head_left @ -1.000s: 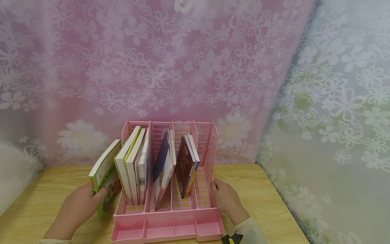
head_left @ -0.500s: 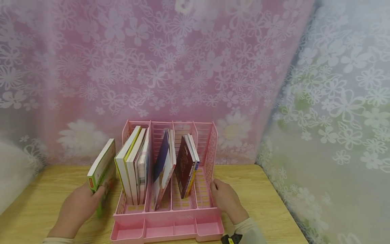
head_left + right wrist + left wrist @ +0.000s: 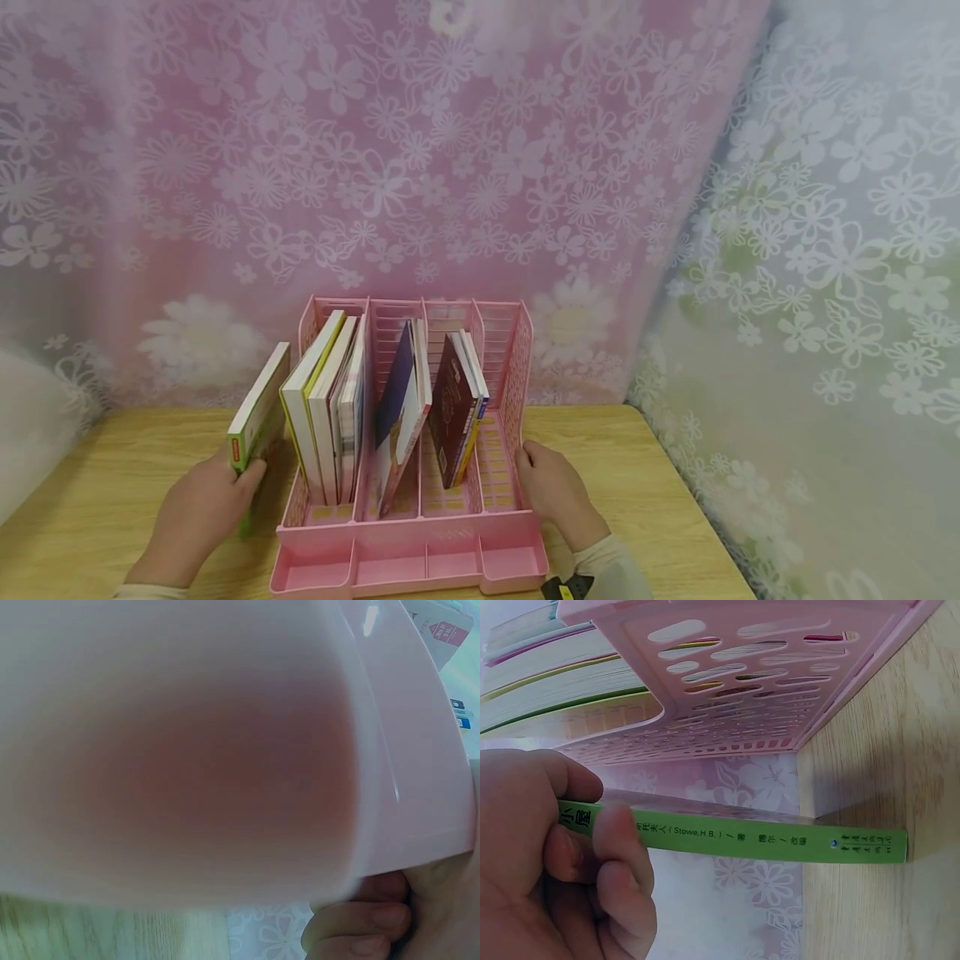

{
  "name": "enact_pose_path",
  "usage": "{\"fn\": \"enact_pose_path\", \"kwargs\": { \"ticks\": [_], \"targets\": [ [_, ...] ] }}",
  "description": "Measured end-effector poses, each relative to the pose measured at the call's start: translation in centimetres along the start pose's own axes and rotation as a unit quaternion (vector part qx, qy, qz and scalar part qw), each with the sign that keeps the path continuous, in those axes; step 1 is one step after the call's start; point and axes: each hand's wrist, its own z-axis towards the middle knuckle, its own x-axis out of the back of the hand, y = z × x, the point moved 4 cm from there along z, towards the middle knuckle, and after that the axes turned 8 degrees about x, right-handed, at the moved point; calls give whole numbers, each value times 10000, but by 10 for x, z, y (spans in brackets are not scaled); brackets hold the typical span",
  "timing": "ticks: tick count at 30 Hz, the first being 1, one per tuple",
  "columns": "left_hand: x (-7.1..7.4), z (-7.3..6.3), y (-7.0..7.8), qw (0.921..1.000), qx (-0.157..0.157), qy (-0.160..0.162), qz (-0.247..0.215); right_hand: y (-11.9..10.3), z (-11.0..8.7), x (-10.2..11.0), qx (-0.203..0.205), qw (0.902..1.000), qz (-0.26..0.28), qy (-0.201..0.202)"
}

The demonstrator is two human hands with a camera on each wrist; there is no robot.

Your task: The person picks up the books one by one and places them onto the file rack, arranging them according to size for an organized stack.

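My left hand (image 3: 197, 515) pinches a green-spined book (image 3: 772, 844) between thumb and fingers. The book stands upright just left of a pink desktop book rack (image 3: 408, 527), spine toward me. In the left wrist view the spine's lower end is at or just above the table; I cannot tell whether it touches. My right hand (image 3: 557, 493) grips the front edge of the rack's right side wall. In the right wrist view a blurred pale pink surface hides much of that hand, leaving some curled fingers (image 3: 360, 922) visible.
Thick books (image 3: 326, 417) fill the rack's left compartment. Thinner books (image 3: 403, 417) lean in the second, and a dark brown book (image 3: 453, 408) leans with others in the third. A small divided tray forms the rack's front. The wooden table (image 3: 622, 467) meets a flowered curtain (image 3: 450, 167) behind.
The green-spined book has turned in my left hand, so less of its front cover shows. The left hand has shifted slightly right. My right hand stays on the rack's side.
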Motion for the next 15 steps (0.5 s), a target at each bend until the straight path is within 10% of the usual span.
{"fn": "enact_pose_path", "kwargs": {
  "ticks": [15],
  "targets": [
    [0, 3, -3, 9995, 156, -262, -127, 1, 1, -2, -30, 10000, -76, -18]
  ]
}}
